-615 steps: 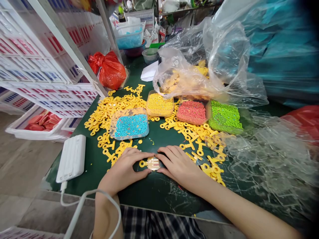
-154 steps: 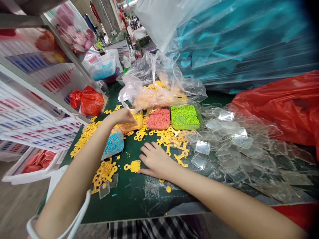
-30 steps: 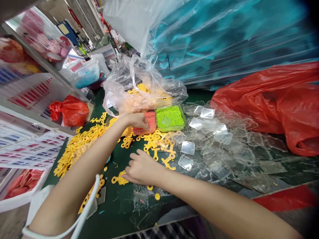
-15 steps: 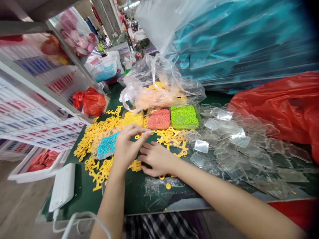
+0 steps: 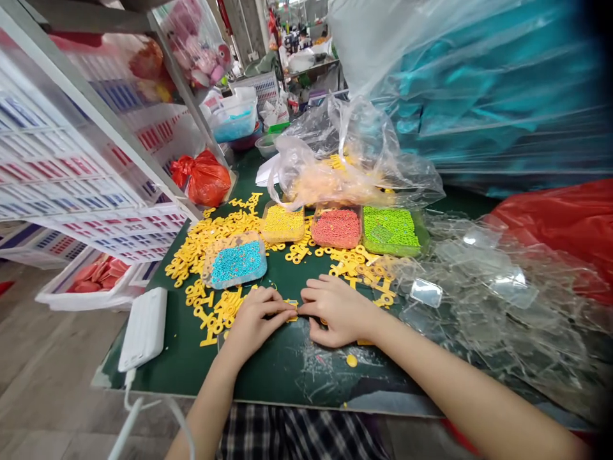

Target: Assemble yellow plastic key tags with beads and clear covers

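Note:
My left hand [image 5: 258,317] and my right hand [image 5: 338,310] meet at the fingertips on the green mat, pinching a small yellow plastic piece [image 5: 292,310]. Most of that piece is hidden by my fingers. Behind my left hand lies a loose heap of yellow key-shaped plastic pieces [image 5: 211,255]. A tray of blue beads [image 5: 237,263] sits just beyond it, and trays of yellow beads [image 5: 283,223], coral beads [image 5: 335,228] and green beads [image 5: 390,230] stand in a row farther back.
A white power bank [image 5: 143,329] with a cable lies at the mat's left edge. Clear plastic blanks [image 5: 479,306] spread over the right side. A clear bag [image 5: 345,179] sits behind the trays, a red bag [image 5: 550,236] at right, and white shelving [image 5: 71,166] at left.
My left hand has come back from the bead trays to the front of the mat and meets my right hand on the yellow piece. The view has also swung, showing the table squarer.

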A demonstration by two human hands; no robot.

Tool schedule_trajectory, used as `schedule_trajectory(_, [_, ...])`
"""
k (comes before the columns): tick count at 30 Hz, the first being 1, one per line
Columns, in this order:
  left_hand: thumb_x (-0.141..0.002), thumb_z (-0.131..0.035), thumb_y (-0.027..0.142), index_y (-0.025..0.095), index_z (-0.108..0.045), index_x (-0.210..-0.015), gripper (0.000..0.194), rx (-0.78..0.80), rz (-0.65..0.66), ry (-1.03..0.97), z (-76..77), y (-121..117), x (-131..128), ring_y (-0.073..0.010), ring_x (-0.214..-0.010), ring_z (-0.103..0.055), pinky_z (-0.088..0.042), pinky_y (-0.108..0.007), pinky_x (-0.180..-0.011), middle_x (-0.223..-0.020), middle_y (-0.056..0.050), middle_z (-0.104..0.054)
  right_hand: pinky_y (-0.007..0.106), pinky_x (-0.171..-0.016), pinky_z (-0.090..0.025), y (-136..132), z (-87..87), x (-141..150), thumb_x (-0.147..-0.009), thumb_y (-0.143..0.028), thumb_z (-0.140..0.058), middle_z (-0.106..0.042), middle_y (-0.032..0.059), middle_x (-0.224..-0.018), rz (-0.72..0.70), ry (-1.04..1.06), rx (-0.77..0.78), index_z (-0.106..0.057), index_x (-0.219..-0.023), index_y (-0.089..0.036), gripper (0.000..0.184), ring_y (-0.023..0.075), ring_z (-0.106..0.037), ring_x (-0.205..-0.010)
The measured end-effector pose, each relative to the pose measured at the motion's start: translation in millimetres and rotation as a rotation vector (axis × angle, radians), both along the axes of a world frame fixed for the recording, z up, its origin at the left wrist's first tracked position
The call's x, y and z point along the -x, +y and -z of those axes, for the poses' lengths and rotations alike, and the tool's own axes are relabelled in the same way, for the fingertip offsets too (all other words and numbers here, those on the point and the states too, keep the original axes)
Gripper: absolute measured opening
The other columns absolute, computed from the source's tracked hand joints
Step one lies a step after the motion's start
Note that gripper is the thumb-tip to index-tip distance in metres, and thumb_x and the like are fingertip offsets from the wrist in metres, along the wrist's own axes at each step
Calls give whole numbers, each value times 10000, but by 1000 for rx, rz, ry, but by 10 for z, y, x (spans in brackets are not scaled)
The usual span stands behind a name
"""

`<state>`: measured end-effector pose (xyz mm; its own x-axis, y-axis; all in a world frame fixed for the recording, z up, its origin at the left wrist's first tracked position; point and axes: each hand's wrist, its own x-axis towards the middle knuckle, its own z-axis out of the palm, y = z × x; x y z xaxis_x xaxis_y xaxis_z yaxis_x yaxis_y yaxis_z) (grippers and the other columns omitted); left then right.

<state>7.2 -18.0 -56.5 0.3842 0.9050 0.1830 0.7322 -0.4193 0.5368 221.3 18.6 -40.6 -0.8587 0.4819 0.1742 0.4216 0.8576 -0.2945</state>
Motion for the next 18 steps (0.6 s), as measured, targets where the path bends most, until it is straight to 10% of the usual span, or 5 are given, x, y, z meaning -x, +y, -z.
schedule_trajectory(18, [-932, -532, 449, 333, -754, -1020, 265, -74, -36, -64, 89, -21, 89, -181, -813, -529, -413, -319, -723, -924, -41, -647, 337, -682, -263, -15, 81, 29, -758, -205, -519, -561, 35, -757, -3, 50, 45, -685, -787, -169, 173, 175, -421, -751])
